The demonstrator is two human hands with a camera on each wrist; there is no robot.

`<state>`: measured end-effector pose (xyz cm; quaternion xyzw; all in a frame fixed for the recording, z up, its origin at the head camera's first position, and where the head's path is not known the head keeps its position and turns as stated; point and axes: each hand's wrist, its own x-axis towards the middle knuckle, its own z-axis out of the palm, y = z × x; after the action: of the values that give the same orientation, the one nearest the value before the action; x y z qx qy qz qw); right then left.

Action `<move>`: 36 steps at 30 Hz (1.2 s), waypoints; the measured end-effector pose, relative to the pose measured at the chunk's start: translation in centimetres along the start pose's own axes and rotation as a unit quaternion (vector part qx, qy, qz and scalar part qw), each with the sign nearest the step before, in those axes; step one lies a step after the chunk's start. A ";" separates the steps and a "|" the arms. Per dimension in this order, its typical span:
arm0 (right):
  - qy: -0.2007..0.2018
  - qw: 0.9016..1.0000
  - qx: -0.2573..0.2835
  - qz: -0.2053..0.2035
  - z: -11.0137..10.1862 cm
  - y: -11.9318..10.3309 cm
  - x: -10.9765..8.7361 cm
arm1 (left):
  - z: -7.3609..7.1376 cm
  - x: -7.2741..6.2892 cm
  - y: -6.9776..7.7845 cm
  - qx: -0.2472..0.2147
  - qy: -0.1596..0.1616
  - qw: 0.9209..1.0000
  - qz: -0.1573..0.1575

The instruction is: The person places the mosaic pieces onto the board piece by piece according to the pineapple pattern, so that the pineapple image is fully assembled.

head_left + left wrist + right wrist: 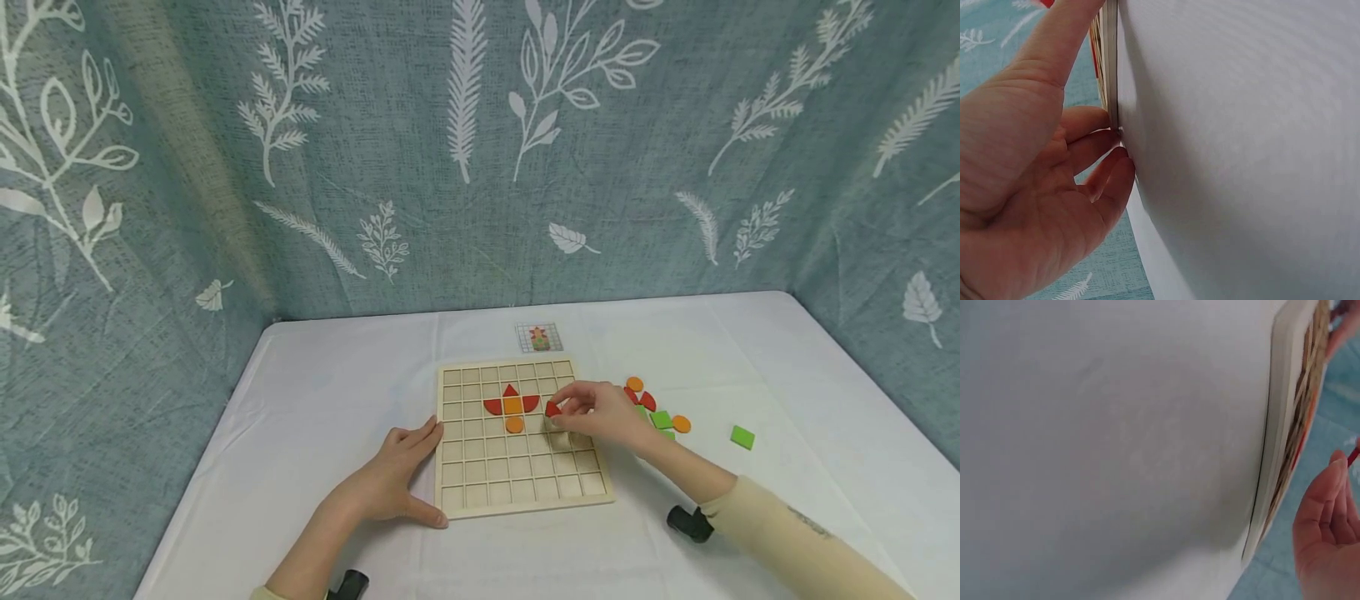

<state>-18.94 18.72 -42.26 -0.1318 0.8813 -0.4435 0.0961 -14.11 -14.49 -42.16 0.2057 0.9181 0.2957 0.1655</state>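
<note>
A wooden grid board [476, 450] lies on the white cloth. My left hand [401, 475] rests against its left edge, thumb and fingers spread along the side; in the left wrist view the fingertips [1124, 164] touch the rim. Above the board's right part, my right hand [603, 412] pinches a red quarter-circle tile [552, 409] between thumb and fingers. In the right wrist view only a sliver of that tile [1353, 456] shows. On the grid, red tiles [531, 404] stand left, right and above an orange square tile [512, 406], with an orange round tile [514, 424] below it.
A small picture card [539, 337] lies behind the board. Right of the board are loose tiles: orange rounds [681, 423], red pieces [648, 402] and green squares [662, 419], some partly hidden by the right hand. One green square [742, 437] lies farther right. A patterned curtain [465, 233] hangs behind the table.
</note>
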 end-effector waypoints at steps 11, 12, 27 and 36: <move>-0.019 0.995 -0.090 -0.027 2.3 -0.8 1.4 | 0.2 0.1 0.0 0.001 0.001 1.000 0.000; -0.018 0.995 -0.094 -0.027 2.4 -0.8 1.5 | 0.2 0.1 0.0 0.002 0.001 1.000 0.000; -0.012 0.993 -0.114 -0.035 2.6 -1.1 1.5 | 0.2 0.0 -0.1 0.005 0.003 1.000 0.001; -0.017 0.993 -0.109 -0.051 2.5 -1.0 1.3 | 0.2 0.0 -0.2 0.003 0.003 1.000 0.004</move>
<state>-19.32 15.83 -43.05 -0.1933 0.9148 -0.3469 0.0734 -14.07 -14.55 -42.40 0.2093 0.9185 0.2945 0.1606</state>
